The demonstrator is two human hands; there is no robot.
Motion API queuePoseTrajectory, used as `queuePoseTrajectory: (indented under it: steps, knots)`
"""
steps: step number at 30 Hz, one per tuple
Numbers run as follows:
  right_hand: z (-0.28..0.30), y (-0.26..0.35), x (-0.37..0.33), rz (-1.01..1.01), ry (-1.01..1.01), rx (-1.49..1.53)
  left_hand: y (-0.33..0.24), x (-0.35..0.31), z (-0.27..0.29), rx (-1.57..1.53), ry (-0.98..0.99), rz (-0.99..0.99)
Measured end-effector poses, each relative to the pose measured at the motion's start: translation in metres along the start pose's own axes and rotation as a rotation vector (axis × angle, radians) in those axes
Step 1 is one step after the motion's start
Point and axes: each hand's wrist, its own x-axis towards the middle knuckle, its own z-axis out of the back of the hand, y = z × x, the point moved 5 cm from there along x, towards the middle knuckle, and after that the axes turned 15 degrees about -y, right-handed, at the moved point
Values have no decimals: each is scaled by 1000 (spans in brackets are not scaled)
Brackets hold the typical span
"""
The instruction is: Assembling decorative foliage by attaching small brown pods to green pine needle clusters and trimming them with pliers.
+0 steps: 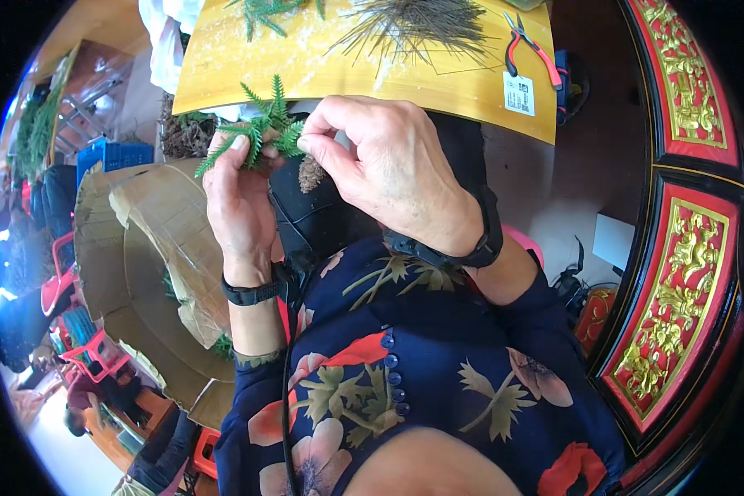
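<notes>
My left hand (240, 198) is closed on a green artificial pine sprig (258, 128), the thumb pressed over its stem and the needled tips fanning out above. Close beside it, my right hand (401, 169) pinches with thumb and forefinger at the sprig's right side. A small brown pine cone (311, 175) hangs just under those fingertips, its upper end hidden by them. Both hands are held over my lap, near the front edge of the yellow table (306, 78).
On the table lie a bundle of thin dark wires (426, 29), red-handled pliers (533, 45), a white label (519, 93) and more green sprigs (266, 15). A torn cardboard box (153, 223) stands at left. Carved red-and-gold panels (670, 306) line the right. A person (87, 397) is at lower left.
</notes>
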Motion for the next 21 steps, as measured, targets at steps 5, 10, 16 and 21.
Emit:
queuePoseTrajectory:
  steps: [5, 10, 16, 21]
  knots:
    - [-2, 1, -2, -9, 34, -53, 3, 2, 6, -2, 51, -2]
    - [-8, -2, -1, 5, 32, -56, 7, 2, 4, 12, 97, 49]
    - [-5, 3, 0, 35, 21, -67, -2, 5, 5, 182, -76, -100]
    - [-5, 3, -3, 46, 10, -74, 7, 13, 17, 132, -35, -67]
